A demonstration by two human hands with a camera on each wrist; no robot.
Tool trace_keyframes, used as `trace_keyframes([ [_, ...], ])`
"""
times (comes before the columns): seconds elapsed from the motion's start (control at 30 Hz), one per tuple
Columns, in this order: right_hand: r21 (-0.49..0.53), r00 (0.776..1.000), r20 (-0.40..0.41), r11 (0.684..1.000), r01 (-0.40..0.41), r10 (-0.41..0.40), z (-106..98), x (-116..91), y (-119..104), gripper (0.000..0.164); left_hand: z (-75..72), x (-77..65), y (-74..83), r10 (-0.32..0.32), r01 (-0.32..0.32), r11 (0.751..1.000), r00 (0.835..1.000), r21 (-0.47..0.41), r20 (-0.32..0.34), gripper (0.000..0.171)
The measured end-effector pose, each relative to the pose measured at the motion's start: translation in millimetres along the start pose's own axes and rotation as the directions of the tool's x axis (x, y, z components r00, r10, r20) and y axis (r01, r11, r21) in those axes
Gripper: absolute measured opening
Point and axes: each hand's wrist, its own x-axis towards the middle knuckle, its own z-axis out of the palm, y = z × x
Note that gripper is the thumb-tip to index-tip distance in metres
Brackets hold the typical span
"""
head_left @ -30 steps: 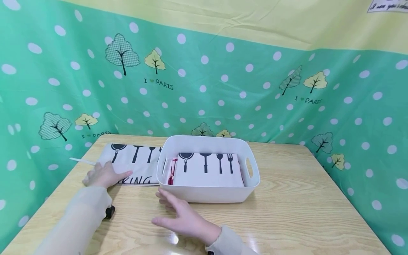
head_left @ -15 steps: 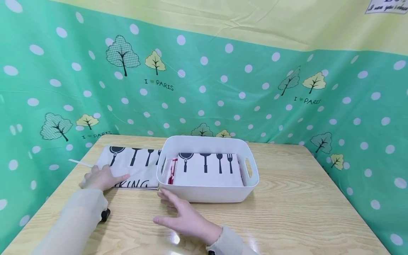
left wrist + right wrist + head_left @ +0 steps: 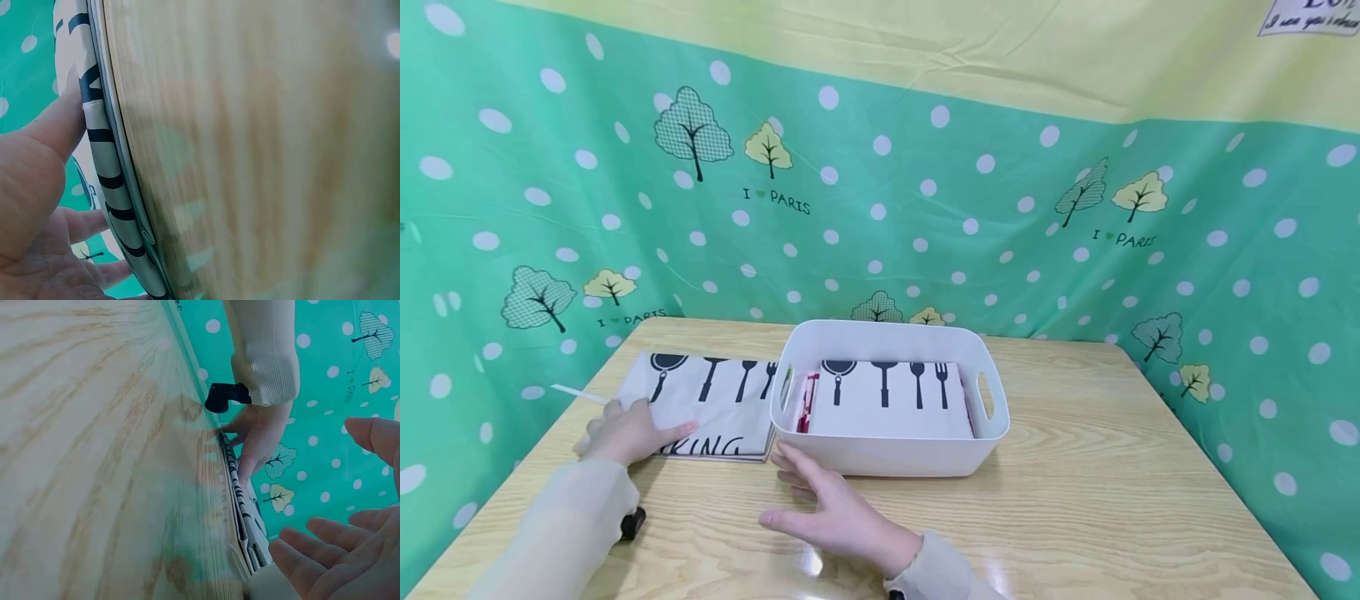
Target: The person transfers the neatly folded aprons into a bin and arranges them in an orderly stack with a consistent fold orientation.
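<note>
On the table's left side lies a folded white apron [image 3: 696,408] printed with black utensils and lettering, a thin white strap sticking out at its left. My left hand [image 3: 625,432] rests on its left part; in the left wrist view the thumb [image 3: 59,122] lies against the printed cloth. Beside it stands a white plastic basket [image 3: 887,457] with a handle slot. Another folded cloth [image 3: 891,417] with the same print sits inside, red-and-white fabric [image 3: 807,404] showing at its left. My right hand [image 3: 838,512], fingers spread, holds nothing; its fingertips are at the basket's front left corner.
The wooden table [image 3: 1112,467] extends to the right of the basket. A green and yellow curtain [image 3: 925,208] with dots and trees hangs behind and along both sides. A black wrist mount [image 3: 632,523] sits under my left sleeve.
My left hand and the folded apron have slid toward me and slightly left along the table. The basket and my right hand have stayed nearly in place.
</note>
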Motion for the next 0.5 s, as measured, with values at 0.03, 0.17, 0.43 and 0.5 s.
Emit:
trace_keyframes([
  [0.03,0.006,1.0,-0.001,1.0,-0.003,0.003,0.5,-0.1,-0.2,0.082,0.6,-1.4,-0.8,-0.001,0.001,1.0,1.0,0.001,0.001,0.127],
  [0.17,0.02,1.0,-0.002,1.0,-0.016,0.016,2.4,-0.4,-1.6,0.082,2.3,-7.2,-4.5,0.004,-0.004,1.0,1.0,0.013,-0.004,0.126],
  [0.43,0.031,0.996,-0.041,0.997,-0.073,0.075,8.9,-1.1,-3.1,0.08,6.9,-17.1,-12.8,0.013,-0.013,1.0,1.0,0.023,-0.002,0.126],
  [0.5,0.044,0.994,-0.057,0.995,-0.094,0.097,10.6,-0.7,-3.3,0.078,7.7,-19.1,-14.2,0.013,-0.013,1.0,1.0,0.018,-0.001,0.126],
])
